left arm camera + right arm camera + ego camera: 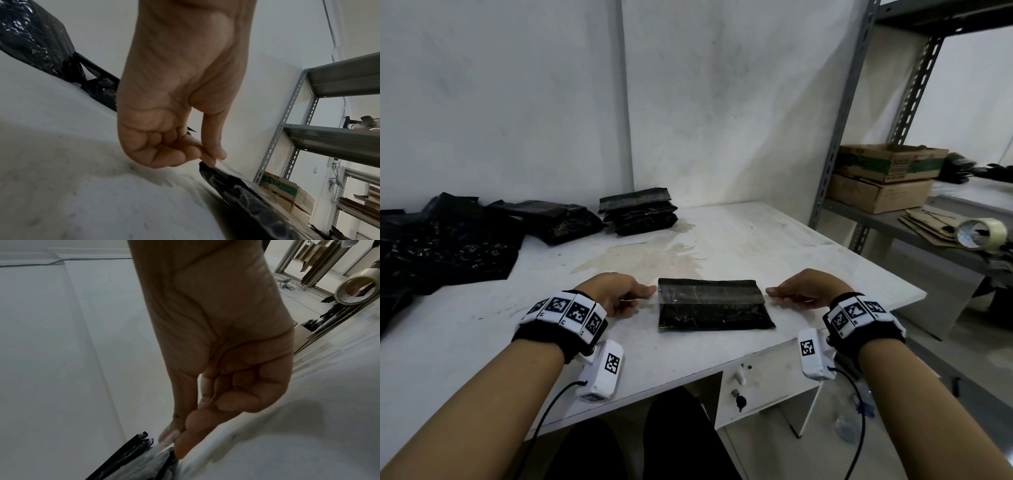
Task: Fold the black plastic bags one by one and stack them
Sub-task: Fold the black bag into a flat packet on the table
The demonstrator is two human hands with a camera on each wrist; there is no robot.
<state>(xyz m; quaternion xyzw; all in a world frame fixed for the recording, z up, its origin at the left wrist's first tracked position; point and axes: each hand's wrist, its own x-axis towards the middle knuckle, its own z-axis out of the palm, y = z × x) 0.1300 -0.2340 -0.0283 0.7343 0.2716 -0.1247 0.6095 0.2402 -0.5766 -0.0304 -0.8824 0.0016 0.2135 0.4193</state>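
From the head view, a folded black bag (714, 305) lies at the centre of the white table (774, 240), its upper flap doubled toward the near edge. The left hand (616, 294) sits at its 9 o'clock and the right hand (804, 291) at its 3 o'clock, each with thumb and forefinger at an end of the flap. At 11 o'clock near the wall stands a stack (638, 214) of folded bags, and at 10 o'clock spreads a loose pile (445, 246) of unfolded ones, well apart from the hands. A metal shelf (914, 219) at 2 o'clock carries cardboard boxes (883, 178) and a tape roll (981, 233). The left wrist view shows what the head view does not: the thumb and forefinger pinch the bag's (236, 188) clear-edged corner, the other fingers (164, 154) curled into the palm. The right wrist view shows the same narrow pinch on the opposite corner of the bag (141, 462), the remaining fingers (240, 399) tucked in, and the tape roll (357, 288) at 2 o'clock.
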